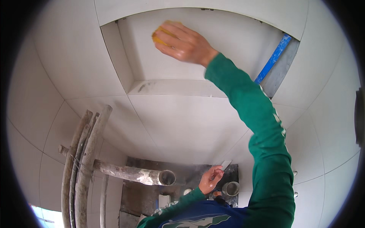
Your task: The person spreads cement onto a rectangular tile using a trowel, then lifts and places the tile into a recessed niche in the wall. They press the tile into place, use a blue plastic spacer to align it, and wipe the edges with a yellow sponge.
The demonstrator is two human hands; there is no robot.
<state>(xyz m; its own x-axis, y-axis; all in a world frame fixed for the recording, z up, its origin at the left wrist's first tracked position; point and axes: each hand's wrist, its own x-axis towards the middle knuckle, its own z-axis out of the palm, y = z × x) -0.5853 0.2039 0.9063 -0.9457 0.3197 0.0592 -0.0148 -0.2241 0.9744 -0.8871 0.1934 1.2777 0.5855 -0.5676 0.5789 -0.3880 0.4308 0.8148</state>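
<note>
My right hand [181, 42] is raised into a recessed niche [167, 86] in the tiled wall. Its fingers are wrapped round a yellow sponge [158, 32], which is at the pale back panel; slight blur hides whether it touches. Low down near my body, my left hand [211, 179] grips a small flat light-grey rectangular piece [226, 164] between thumb and fingers. A blue strip [273, 59] leans diagonally at the niche's right end, beside a grey unfinished patch [282, 68]. A dark smudge marks the niche's ledge at the left.
Several upright wooden poles [89, 152], tied with wire, stand at the left. A thick cement-stained pipe [133, 173] juts sideways from them toward the middle. On the dark floor [138, 197] below stand a round bucket [230, 188] and a white container [164, 200]. Large pale tiles [182, 117] line the walls.
</note>
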